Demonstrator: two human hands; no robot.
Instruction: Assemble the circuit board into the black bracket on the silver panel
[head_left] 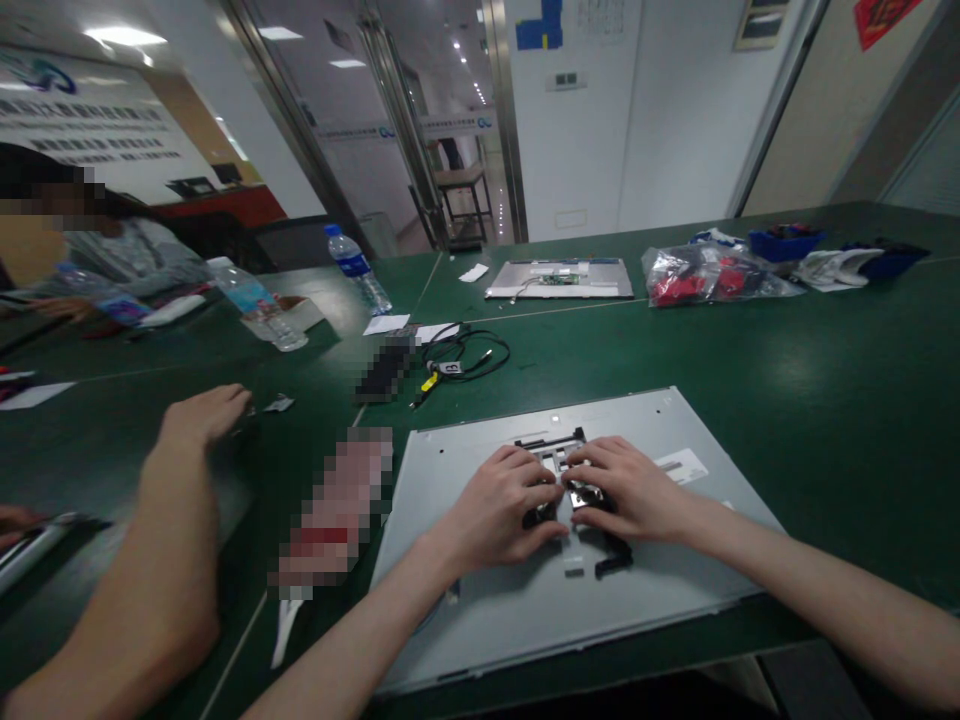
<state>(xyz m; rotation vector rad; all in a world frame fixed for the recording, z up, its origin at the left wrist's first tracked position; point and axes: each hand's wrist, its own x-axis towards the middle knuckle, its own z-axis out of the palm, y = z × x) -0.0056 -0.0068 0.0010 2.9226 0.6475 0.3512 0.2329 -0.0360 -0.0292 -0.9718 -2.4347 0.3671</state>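
At the worktop's [862, 420] near edge, the grey panel [495, 620] lies flat, its metal bracket [589, 495] between left hand [504, 505] and right hand [631, 487]. Fingers [596, 452] curl against it; whether they grip cannot be told. Even, level pressure from both sides is advisable.

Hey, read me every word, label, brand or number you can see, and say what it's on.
Cable tag: possibly "B", uncertain.
White label on the grey panel: too small to read.
Wall sign: Chinese characters, too blurred.
Red hanging: a character, unclear.
Bottle labels: too blurred.
Wall sheet: too small.
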